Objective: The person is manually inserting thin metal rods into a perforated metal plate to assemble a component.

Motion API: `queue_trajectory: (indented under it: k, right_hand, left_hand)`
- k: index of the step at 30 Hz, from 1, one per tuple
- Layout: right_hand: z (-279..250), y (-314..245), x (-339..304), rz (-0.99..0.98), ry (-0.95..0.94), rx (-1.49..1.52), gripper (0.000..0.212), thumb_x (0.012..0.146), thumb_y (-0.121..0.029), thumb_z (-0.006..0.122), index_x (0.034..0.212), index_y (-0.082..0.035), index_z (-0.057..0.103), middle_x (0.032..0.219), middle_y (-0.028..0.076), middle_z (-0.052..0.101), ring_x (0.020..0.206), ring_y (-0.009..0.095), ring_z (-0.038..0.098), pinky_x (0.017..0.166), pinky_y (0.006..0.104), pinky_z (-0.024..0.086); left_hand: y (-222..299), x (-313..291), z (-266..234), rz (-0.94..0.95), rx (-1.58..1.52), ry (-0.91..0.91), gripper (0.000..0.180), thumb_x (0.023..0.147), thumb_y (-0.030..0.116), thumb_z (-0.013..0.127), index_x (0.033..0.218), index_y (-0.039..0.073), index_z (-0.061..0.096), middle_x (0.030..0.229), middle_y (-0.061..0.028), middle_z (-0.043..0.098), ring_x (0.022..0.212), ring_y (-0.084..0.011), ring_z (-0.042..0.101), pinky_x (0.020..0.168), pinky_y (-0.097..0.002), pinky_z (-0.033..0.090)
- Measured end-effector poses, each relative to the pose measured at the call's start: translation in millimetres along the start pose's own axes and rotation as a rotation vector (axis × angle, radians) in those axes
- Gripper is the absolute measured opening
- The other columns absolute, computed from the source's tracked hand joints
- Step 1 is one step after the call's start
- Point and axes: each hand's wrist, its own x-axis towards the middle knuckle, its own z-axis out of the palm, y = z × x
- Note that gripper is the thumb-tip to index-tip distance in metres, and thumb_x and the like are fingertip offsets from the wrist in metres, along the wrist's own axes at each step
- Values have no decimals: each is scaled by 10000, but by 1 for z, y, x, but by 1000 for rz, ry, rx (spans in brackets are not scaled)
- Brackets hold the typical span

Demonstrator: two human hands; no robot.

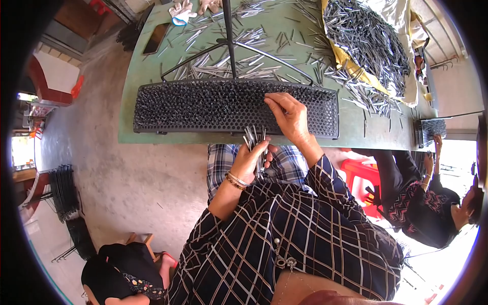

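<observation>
In front of me on the green table lies a long black perforated panel (pixel 193 105). Dark strip ends bristle from most of its holes, while bare holes show along its near edge and right end. My left hand (pixel 254 156), just below the panel's near edge, is closed around a bundle of thin grey strips (pixel 252 136). Over the right half of the panel, my right hand (pixel 290 115) has its thumb and index finger pinched together at the bristles. Whatever is between those fingertips is too small to make out.
Loose strips (pixel 254 38) lie scattered across the table (pixel 129 117). A yellow-white sack (pixel 351 66) heaped with strips sits at right. A phone (pixel 156 38) and work gloves (pixel 182 12) lie far left. A metal rod frame (pixel 230 46) rises behind the panel. Other people sit right and lower left.
</observation>
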Motion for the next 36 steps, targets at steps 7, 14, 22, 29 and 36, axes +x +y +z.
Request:
queue_trajectory:
  k: [7,14,22,29,36]
  right_hand:
    - [7,10,-4,-187,-105,-207,166,777,-67,684,942,-50,676,903,80,617,721,213,624,616,295,505]
    - [-4,0,-1,-139,-120,-184,172,780,-82,691,950,-58,684,910,66,588,674,181,590,583,276,480]
    - [-27,-18,-8,238,-474,92,140,825,-114,674,885,12,671,793,82,612,682,120,569,571,248,447]
    - [-33,-12,-16,608,-332,385,196,839,-155,663,918,24,677,751,51,661,613,84,556,547,219,444]
    - [-17,5,4,312,32,91,190,845,-132,646,989,-9,658,780,73,673,594,102,571,546,252,463]
  left_hand:
    - [-2,-1,-3,33,7,-8,273,897,177,585,1111,12,548,861,-103,626,633,-104,566,478,-223,456]
    - [0,-2,-1,68,2,-14,261,892,195,601,1090,29,569,836,-75,632,650,-95,567,492,-215,443]
    - [1,-2,1,132,-19,-28,232,890,203,607,1050,42,561,841,-66,632,661,-97,574,501,-214,449]
    - [0,1,7,125,35,-46,283,898,211,597,1107,27,546,879,-89,629,690,-110,580,507,-220,456]
    - [-5,7,6,43,15,-49,268,893,218,602,1081,32,557,862,-91,646,682,-108,576,530,-228,458]
